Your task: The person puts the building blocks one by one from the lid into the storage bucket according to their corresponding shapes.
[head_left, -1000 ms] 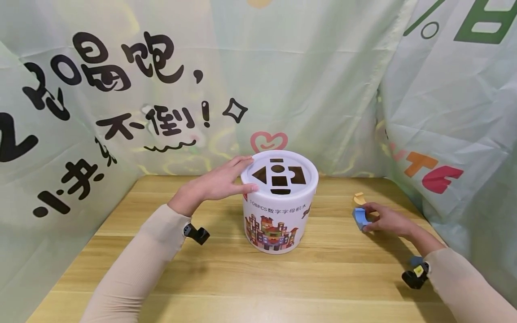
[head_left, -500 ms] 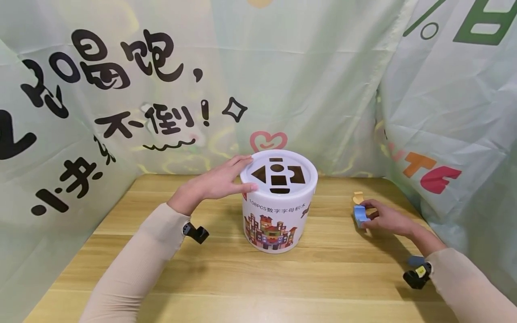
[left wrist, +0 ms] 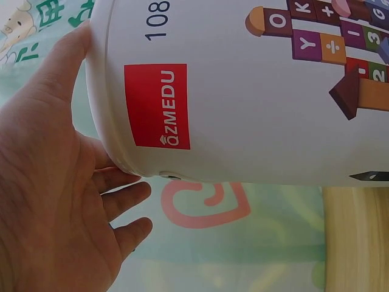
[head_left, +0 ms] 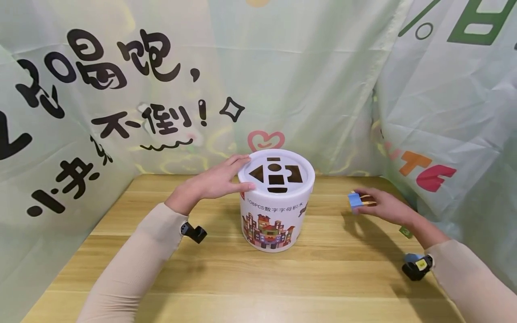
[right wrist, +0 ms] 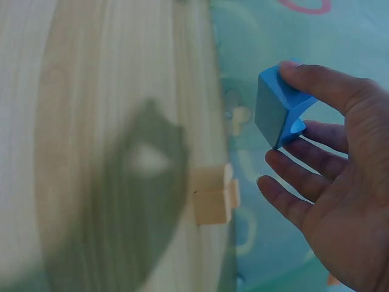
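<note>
A white toy-block bucket [head_left: 274, 215] stands upright mid-table, its lid [head_left: 264, 188] cut with holes of several shapes. My left hand [head_left: 210, 181] rests against the bucket's left rim, thumb toward the front and fingers toward the back. In the left wrist view these fingers [left wrist: 127, 198] lie fairly straight, some free of the bucket. Off to the right, my right hand [head_left: 387, 204] pinches a blue block [head_left: 355, 202] between thumb and fingers, above the table. The right wrist view shows a curved notch in that blue block [right wrist: 273, 109].
A yellow-orange block [right wrist: 213, 194] lies on the table near its back edge, mostly hidden in the head view. Another blue block [head_left: 413, 257] is by the right wrist camera [head_left: 418, 268], and a small green piece [head_left: 405, 232] beside the forearm. Printed curtains [head_left: 315, 89] enclose the table.
My right hand has raised the blue block off the table, moving it back and slightly left, and turned it. A green piece now shows by the forearm. The left hand stays at the bucket.
</note>
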`<state>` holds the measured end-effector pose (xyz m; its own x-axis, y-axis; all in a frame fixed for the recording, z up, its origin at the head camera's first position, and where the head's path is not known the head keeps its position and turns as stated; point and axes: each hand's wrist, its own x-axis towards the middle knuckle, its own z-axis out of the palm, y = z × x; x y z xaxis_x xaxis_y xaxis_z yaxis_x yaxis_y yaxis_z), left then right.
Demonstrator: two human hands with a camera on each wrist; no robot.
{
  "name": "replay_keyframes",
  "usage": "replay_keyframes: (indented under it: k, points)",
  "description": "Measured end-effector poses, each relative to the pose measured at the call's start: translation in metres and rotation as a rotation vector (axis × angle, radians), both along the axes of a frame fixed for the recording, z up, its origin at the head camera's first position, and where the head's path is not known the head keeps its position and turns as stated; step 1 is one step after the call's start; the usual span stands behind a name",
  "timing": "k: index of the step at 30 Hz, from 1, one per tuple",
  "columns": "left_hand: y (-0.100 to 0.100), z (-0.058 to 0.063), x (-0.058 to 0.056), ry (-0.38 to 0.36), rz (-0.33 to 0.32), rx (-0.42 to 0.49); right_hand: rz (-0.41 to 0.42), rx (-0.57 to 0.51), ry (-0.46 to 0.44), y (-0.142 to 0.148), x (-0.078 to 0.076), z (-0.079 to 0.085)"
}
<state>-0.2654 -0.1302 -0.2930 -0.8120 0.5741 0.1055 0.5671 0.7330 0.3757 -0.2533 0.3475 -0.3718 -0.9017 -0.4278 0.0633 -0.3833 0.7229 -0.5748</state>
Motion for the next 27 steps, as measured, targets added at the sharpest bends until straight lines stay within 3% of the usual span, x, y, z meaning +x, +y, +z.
replay_keyframes:
  k: [10,27]
  points:
    - [0.000,0.000,-0.001,0.019,-0.016,-0.018,-0.015,-0.063,-0.022,-0.021,0.003,0.037]
    - [0.000,0.003,0.000,-0.002,-0.019,-0.017,0.033,-0.028,0.058,-0.073,0.014,0.108]
